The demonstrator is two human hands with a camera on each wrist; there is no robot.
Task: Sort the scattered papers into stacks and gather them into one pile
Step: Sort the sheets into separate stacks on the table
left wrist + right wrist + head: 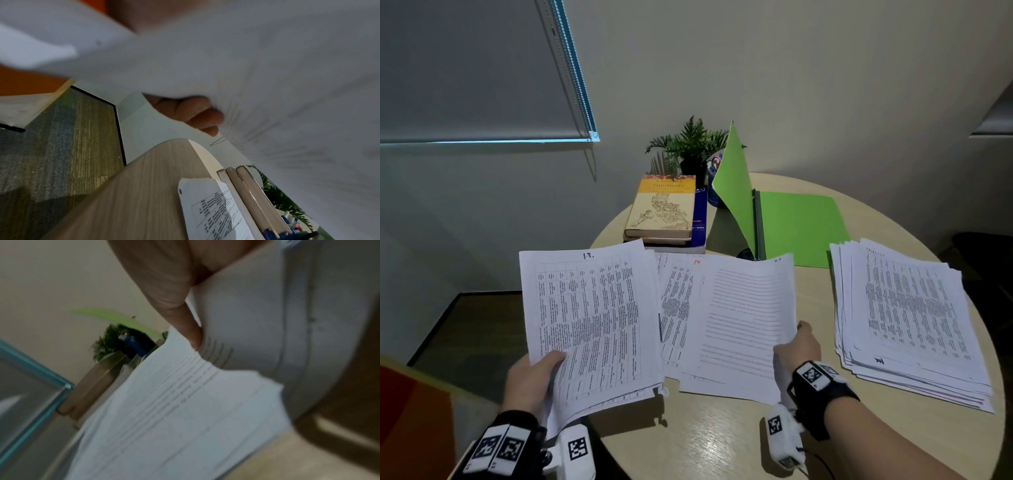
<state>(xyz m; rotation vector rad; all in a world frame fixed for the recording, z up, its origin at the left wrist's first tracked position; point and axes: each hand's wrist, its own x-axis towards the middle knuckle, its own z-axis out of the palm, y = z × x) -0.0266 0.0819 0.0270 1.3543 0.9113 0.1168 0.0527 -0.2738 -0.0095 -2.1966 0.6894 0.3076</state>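
My left hand (pixel 536 371) grips a bundle of printed table sheets (pixel 589 318) by its lower left corner, lifted and tilted above the table's left edge; its fingers (pixel 193 113) curl under the paper (pixel 267 81). My right hand (pixel 796 346) pinches the right edge of a lined sheet (pixel 743 322), its thumb (pixel 174 301) on top of the page (pixel 185 402). More printed sheets (pixel 678 305) lie beneath, between the two hands. A thick, roughly squared stack of papers (pixel 907 318) rests on the table at the right.
The round wooden table (pixel 709 438) carries a pile of books (pixel 664 209) at the back, a potted plant (pixel 691 147), a pen cup and an open green folder (pixel 798 222). Carpeted floor (pixel 51 146) lies off the left edge.
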